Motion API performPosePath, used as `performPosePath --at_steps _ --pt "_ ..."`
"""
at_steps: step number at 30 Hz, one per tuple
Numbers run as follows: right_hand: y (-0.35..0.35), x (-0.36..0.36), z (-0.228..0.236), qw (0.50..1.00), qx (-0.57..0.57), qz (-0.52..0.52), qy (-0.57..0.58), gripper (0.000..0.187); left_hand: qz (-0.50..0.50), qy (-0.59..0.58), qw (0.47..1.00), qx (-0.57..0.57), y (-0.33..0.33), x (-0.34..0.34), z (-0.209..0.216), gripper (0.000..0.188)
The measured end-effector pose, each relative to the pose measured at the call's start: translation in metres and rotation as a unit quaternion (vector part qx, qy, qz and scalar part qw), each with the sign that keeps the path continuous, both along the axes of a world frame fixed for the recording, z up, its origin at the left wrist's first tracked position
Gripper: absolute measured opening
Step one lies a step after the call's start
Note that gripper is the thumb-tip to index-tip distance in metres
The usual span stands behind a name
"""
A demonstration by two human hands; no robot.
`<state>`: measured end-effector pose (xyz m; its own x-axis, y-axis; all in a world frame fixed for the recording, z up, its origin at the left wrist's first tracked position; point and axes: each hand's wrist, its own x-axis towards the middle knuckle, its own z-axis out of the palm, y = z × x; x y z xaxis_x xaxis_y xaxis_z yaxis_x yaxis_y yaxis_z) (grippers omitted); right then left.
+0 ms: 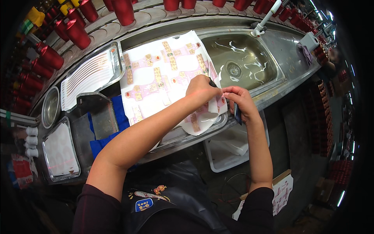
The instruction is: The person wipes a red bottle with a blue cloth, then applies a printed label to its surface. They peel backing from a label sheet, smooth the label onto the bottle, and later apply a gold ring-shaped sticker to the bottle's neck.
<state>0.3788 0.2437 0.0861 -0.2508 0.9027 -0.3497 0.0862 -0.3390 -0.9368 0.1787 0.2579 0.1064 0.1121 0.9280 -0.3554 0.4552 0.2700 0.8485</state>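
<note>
A stack of white printed sheets [146,93] with pink and gold designs lies across the steel counter. At its right edge my left hand [201,89] is closed, its fingertips mostly hidden, with a small black piece [212,82] showing beside its knuckles. A sheet's lower right part curls up under this hand. Close by on the right, my right hand [241,102] is bent with thumb and forefinger reaching toward the left fingertips. A dark flat strip [237,114] sits in its grip; its kind is unclear.
A water-filled steel sink [265,72] with a white faucet [269,17] lies to the right. Steel trays [117,64] hold more sheets at left, near a round bowl [50,107] and blue cloth [120,111]. Red bottles [124,11] line the far conveyor. A white bin [216,165] stands below.
</note>
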Motion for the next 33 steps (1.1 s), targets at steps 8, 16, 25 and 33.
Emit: performPosePath --at_steps 8,16,25,33 --pt "-0.001 -0.006 -0.006 0.998 0.051 -0.013 0.023 0.02 0.009 0.034 0.999 -0.029 0.005 0.006 0.002 0.039" --pt "0.002 -0.008 -0.014 0.993 0.095 -0.063 -0.029 0.015 0.052 -0.092 0.993 -0.06 0.005 -0.006 -0.006 0.023" --pt "0.014 0.004 -0.014 0.997 0.061 -0.007 -0.041 0.016 0.045 -0.195 0.974 -0.11 -0.01 -0.061 0.026 0.015" --pt "0.133 0.028 -0.079 0.812 0.219 -0.289 -0.457 0.037 0.132 -0.301 0.94 -0.09 -0.02 -0.164 0.051 0.012"
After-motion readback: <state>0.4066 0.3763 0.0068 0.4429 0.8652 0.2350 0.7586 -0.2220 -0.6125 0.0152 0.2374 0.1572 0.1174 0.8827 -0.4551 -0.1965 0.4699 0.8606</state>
